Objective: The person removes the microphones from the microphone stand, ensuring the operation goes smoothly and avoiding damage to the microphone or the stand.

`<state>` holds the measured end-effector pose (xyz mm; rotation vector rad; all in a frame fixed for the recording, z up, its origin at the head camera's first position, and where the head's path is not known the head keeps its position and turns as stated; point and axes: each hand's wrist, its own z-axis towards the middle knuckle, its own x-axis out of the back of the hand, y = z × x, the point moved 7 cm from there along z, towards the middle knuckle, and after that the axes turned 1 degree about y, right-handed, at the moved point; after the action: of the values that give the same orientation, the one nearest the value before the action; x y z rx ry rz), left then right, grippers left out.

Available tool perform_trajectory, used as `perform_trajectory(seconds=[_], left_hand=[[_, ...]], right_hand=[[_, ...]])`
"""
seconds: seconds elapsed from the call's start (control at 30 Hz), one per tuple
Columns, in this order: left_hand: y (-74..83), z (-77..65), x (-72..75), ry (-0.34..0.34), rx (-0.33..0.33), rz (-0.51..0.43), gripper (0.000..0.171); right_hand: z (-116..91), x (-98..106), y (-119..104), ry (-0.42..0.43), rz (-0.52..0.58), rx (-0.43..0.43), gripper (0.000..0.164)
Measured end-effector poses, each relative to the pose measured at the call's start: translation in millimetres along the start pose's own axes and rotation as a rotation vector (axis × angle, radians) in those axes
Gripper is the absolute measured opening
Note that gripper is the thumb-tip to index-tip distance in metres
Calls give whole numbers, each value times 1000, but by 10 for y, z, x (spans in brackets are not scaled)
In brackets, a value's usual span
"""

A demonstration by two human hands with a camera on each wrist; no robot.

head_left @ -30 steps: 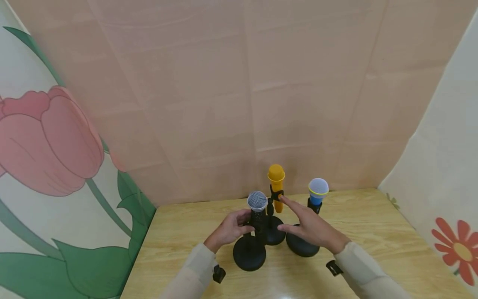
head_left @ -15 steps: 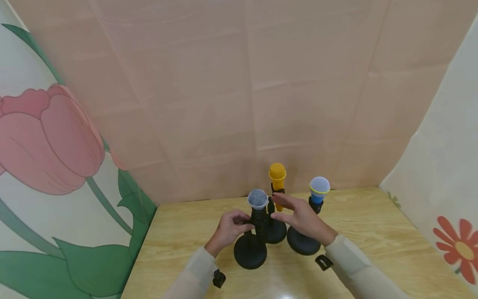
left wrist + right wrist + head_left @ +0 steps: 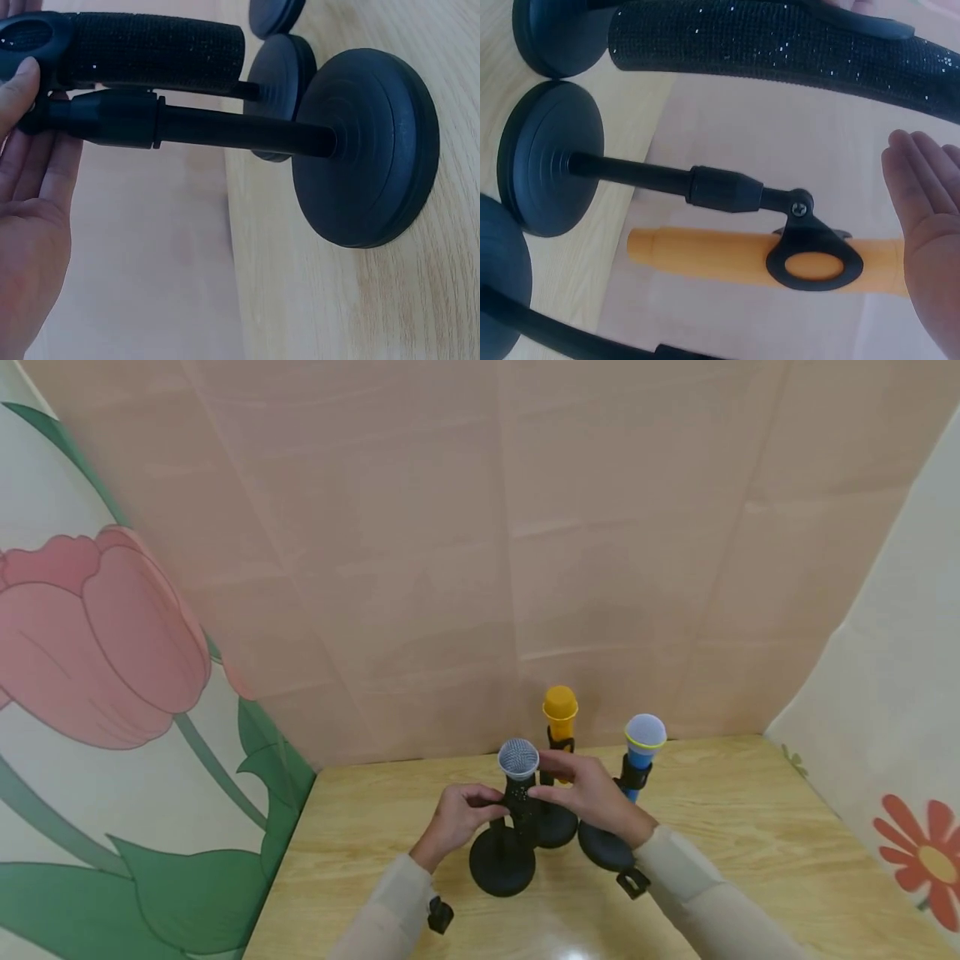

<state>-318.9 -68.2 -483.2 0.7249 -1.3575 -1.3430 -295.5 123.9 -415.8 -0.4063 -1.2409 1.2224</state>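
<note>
A black glittery microphone with a silver mesh head stands upright in the clip of a black round-based stand. My left hand pinches that stand at its clip; in the left wrist view the thumb lies on the clip and the fingers pass behind the stand's neck. From the other side, my right hand reaches to the microphone with fingers extended, thumb near the body just below the head. The right wrist view shows its straight fingers close beside the glittery handle.
Behind stands an orange microphone in a second black stand. To the right, a blue microphone with a white head sits in a third stand. The wooden table meets a pinkish backdrop at the rear.
My right hand has moved left, from beside the orange and blue microphones to the black one. My left hand stays at the stand's clip, its thumb and fingers drawn closer together.
</note>
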Motion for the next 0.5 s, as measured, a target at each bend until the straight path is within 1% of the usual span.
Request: perform_trajectory(seconds=[0.13, 0.3, 0.33, 0.5], left_hand=[[15, -4, 10, -5, -30, 16, 12], [62, -14, 13, -18, -64, 53, 9], [87, -21, 11, -23, -68, 54, 9], [324, -83, 4, -43, -87, 41, 8]], right_hand=[[51, -62, -12, -14, 46, -10, 49], [100, -111, -69, -25, 108, 11, 47], [107, -118, -79, -27, 114, 17, 46], [128, -121, -100, -9, 105, 38, 45]])
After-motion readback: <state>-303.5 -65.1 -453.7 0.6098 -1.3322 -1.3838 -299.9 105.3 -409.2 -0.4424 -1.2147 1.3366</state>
